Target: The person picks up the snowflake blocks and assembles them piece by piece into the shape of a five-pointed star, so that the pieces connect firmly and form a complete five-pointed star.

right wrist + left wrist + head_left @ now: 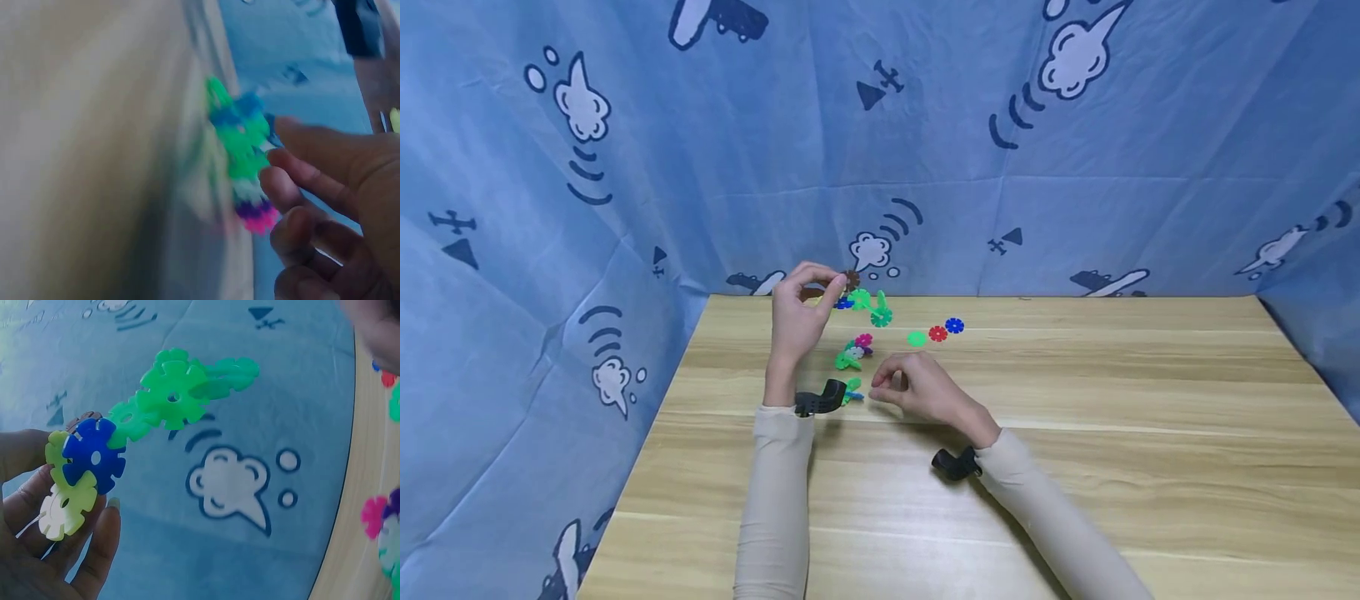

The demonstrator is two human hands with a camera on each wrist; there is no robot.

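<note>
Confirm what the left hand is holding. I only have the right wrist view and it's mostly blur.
Observer: The left hand holds up a chain of snowflake discs; its fingers pinch the pale yellow disc at the end.
Operator: Colours in the chain?
Observer: Pale yellow, blue disc, then several green discs; a brown one peeks out behind.
Operator: Any loose pieces on the table?
Observer: Three single discs lie in a row on the wooden table: green, red, blue.
Operator: Right hand?
Observer: The right hand rests low on the table, fingers curled, beside a small mixed cluster.
</note>
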